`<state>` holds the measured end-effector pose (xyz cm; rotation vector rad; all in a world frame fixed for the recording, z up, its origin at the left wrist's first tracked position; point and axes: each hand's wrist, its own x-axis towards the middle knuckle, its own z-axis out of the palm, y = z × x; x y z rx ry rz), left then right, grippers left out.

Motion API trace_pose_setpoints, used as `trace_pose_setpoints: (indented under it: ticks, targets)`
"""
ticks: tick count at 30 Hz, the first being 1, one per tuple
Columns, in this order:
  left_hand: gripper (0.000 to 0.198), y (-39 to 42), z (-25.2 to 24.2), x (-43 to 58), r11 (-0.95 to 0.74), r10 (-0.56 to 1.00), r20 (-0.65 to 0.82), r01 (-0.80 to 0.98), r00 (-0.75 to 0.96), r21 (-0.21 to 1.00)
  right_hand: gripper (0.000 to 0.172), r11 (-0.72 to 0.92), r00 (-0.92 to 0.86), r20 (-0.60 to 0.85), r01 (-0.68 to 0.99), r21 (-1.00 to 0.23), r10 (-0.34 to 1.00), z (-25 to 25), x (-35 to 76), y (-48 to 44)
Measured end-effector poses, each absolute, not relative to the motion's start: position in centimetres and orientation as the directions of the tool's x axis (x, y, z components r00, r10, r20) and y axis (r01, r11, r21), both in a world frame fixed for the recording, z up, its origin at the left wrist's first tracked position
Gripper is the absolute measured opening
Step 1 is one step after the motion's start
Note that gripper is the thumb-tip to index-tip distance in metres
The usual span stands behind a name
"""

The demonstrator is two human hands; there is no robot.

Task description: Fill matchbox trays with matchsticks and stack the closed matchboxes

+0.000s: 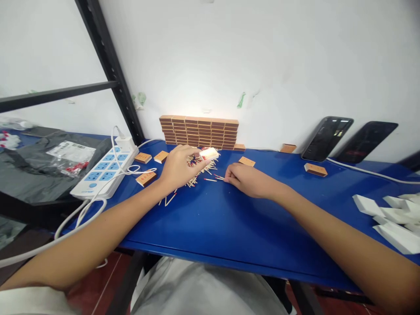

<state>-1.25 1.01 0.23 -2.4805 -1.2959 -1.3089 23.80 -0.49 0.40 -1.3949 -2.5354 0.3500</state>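
My left hand [182,166] grips a small white matchbox tray [210,154] between thumb and fingers, with pale matchsticks inside it. Below and around that tray lies a loose heap of red-tipped matches [193,178], partly covered by the hand. Close by on the right, my right hand [242,178] rests low at the table with its fingers pinched on a match [219,177]. A single match [210,180] lies just left of those fingertips. Behind the right hand is an orange matchbox [247,162], partly hidden.
Matchboxes are stacked in a wall [200,131] at the back of the blue table [203,232]. A white power strip [105,170] with cables stands left. Two dark phones, one phone [327,139] nearer, lean on the wall. White empty trays [395,218] lie far right.
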Motion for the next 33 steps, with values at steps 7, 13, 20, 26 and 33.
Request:
trace_pose_setpoints:
  ticks: [7, 13, 20, 26, 33]
  targets:
    - [0.031, 1.1, -0.3, -1.4, -0.731, 0.630, 0.621, 0.627, 0.467, 0.270, 0.015, 0.593, -0.594, 0.116, 0.727, -0.346, 0.796, 2.3, 26.7, -1.2]
    - [0.032, 0.7, -0.3, -1.0, -0.774, 0.617, 0.546, 0.563, 0.567, 0.290, 0.017, 0.596, -0.571, 0.180, 0.730, -0.335, 0.801, 3.0, 26.5, -1.4]
    - [0.033, 0.0, -0.3, -0.6, -0.831, 0.545, 0.553, 0.496, 0.630, 0.254, 0.011, 0.601, -0.557, 0.226, 0.750, -0.277, 0.799, 2.5, 24.8, -2.3]
    - [0.032, -0.2, -0.2, -0.4, -0.839, 0.539, 0.529, 0.476, 0.655, 0.265, 0.009, 0.608, -0.550, 0.264, 0.742, -0.282, 0.793, 2.4, 24.4, -2.4]
    - [0.031, -0.3, -0.2, -0.4, -0.846, 0.527, 0.544, 0.465, 0.653, 0.261, 0.010, 0.618, -0.566, 0.250, 0.731, -0.289, 0.786, 2.0, 24.4, -2.1]
